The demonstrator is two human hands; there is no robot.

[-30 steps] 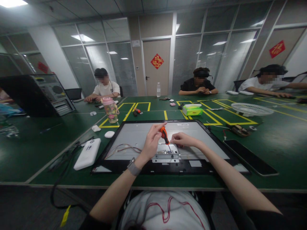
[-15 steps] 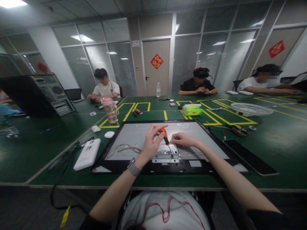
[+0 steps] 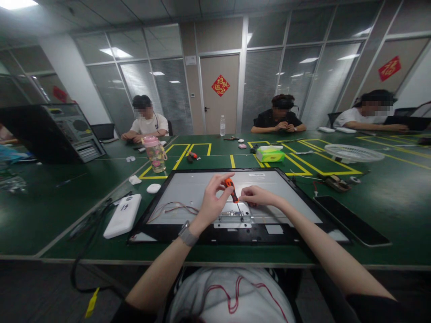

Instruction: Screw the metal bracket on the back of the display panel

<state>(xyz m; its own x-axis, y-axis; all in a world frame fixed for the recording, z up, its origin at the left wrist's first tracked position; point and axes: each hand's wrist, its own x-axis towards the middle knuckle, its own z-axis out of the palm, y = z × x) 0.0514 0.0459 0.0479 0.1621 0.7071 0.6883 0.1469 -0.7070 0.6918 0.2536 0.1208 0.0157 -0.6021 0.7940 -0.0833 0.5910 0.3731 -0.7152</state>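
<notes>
My left hand (image 3: 215, 197), a watch on its wrist, grips the orange-and-black handle of a screwdriver (image 3: 232, 189) between thumb and fingers. The tool leans slightly, its shaft pointing down at a small metal bracket (image 3: 232, 220) on the back of a flat display panel (image 3: 183, 186). Just right of the handle's lower end is my right hand (image 3: 257, 196), its fingers curled together; whatever they may hold is hidden. Thin wires (image 3: 178, 207) run across the panel to the left of the bracket.
A white power bank (image 3: 123, 216) and dark cables lie left of the panel, a black phone (image 3: 352, 220) right of it. Beyond stand a pink-lidded bottle (image 3: 156, 154), a green tissue pack (image 3: 270, 154) and a white fan grille (image 3: 353, 153). Several people sit across the table.
The screwdriver handle has turned a little in my left hand, its dark grip facing differently. Both hands stay in nearly the same place. A dark object now shows before the person at far right.
</notes>
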